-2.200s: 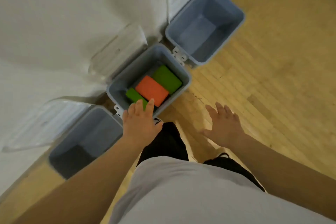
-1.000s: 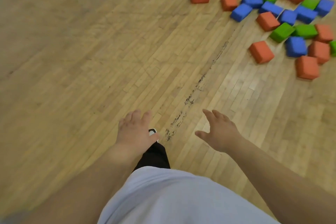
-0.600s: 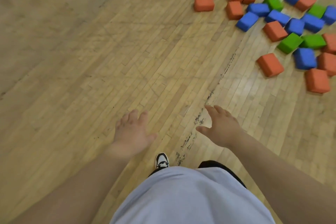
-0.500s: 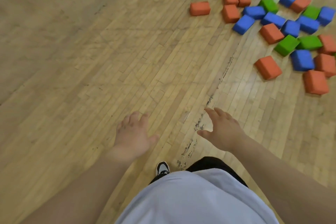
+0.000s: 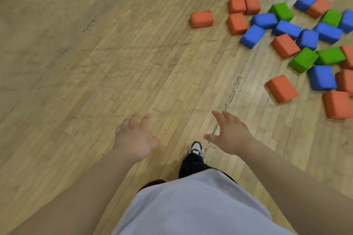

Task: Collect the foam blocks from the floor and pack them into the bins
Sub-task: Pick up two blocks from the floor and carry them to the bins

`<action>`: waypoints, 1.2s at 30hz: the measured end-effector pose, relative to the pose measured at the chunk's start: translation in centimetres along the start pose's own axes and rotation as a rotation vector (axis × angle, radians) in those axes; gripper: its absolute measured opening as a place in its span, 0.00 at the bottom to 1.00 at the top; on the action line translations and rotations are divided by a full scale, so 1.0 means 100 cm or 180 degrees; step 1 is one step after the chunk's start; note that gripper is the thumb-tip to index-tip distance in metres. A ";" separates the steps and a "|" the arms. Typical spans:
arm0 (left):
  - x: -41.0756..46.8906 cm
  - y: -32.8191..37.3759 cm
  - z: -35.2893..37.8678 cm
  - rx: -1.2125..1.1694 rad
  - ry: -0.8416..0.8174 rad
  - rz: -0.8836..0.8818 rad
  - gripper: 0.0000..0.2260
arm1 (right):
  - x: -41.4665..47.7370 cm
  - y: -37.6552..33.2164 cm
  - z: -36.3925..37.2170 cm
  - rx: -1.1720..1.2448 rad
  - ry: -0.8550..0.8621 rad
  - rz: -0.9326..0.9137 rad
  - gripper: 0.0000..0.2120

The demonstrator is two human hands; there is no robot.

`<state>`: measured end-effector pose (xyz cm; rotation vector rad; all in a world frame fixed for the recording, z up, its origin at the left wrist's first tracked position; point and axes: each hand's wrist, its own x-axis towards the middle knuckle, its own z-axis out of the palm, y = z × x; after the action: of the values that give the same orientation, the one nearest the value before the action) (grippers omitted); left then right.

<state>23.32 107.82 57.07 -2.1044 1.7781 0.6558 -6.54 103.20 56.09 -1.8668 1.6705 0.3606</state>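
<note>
Your left hand (image 5: 133, 139) and right hand (image 5: 229, 135) hover over the wood floor (image 5: 114, 63), fingers spread and relaxed, holding nothing. The foam blocks (image 5: 285, 45) lie scattered ahead to your right, well apart from both hands, and the nearest orange block (image 5: 281, 88) sits beyond your right fingertips. Bare boards run ahead and left.

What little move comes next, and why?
Probably a step forward and to the right, toward the nearest orange block: the right hand and left hand are open and empty, and that block lies ahead of them on the floor.
</note>
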 end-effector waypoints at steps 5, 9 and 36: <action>0.071 0.045 -0.056 -0.0050 0.0057 0.0027 0.39 | 0.068 0.028 -0.081 -0.0094 0.0058 -0.0035 0.44; 0.127 0.065 -0.088 0.0000 0.0080 0.0024 0.40 | 0.115 0.041 -0.126 -0.0033 0.0112 0.0013 0.45; 0.623 0.230 -0.356 0.0724 -0.0123 0.1078 0.40 | 0.499 0.122 -0.411 0.0635 0.0296 0.0958 0.45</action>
<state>13.68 33.08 55.70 -1.6505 2.0986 0.5401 -17.52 38.31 56.73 -1.5109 1.9785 0.2199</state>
